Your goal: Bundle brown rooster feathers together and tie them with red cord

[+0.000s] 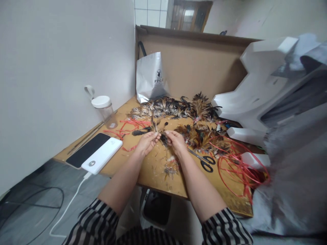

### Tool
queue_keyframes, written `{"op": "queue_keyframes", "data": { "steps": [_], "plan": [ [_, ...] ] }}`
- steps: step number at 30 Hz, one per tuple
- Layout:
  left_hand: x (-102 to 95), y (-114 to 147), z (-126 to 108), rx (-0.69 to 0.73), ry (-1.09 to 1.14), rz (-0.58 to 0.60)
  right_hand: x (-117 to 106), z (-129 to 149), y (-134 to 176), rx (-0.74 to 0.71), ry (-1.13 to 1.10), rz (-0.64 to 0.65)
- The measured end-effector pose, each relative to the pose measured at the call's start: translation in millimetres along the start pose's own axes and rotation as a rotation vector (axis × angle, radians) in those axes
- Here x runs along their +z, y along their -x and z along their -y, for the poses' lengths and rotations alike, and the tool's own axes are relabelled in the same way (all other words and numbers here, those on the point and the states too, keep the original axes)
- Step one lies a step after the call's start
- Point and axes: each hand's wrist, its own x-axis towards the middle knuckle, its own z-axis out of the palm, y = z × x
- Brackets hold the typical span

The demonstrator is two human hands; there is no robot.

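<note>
Over the middle of the wooden table, my left hand (148, 143) is closed in a pinch on a few brown and dark feathers (154, 126) that stick up past the fingertips. Close beside it, my right hand (175, 141) also pinches, its fingertips at the edge of the same feathers; what exactly they grip is too small to make out. A feather bundle pile (196, 137) lies just right of that hand, and a longer row of feather bundles (168, 107) stretches behind both hands. Black-handled scissors (204, 160) rest by my right forearm, blades partly hidden.
Red plastic strips (134, 126) lie at left, with a larger red tangle (237, 170) at right. A phone (88, 149), a white power bank (102, 156) and a lidded cup (104, 110) stand left. Behind are a silver bag (150, 76) and cardboard wall (199, 61); white foam (258, 85) crowds the right.
</note>
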Motion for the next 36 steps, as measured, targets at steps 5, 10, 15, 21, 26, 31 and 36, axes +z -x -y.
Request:
{"op": "queue_keyframes", "data": {
  "steps": [5,10,15,21,26,31,36],
  "plan": [
    [-0.3,1.0,4.0,-0.052,-0.085,0.095,1.1,3.5,2.9,0.119,-0.178,0.125],
    [-3.1,0.7,8.5,-0.075,-0.138,0.153,-0.6,1.5,1.4,0.092,-0.122,0.104],
    [-3.3,1.2,9.8,-0.084,-0.185,0.133,-1.5,-1.6,0.5,0.028,-0.008,0.073],
    [-2.0,0.9,8.5,-0.068,-0.194,0.029,0.1,0.7,0.9,-0.062,0.084,0.007],
    [-0.7,1.8,8.2,-0.082,-0.247,0.040,-0.2,-3.0,-1.4,-0.127,0.136,-0.025],
    [1.9,2.1,9.2,-0.101,-0.303,0.019,1.0,-9.4,-2.6,-0.183,0.178,-0.017],
    [0.7,0.0,11.2,-0.100,-0.295,0.003,2.3,-12.0,-3.9,-0.196,0.192,-0.013]
  ]
}}
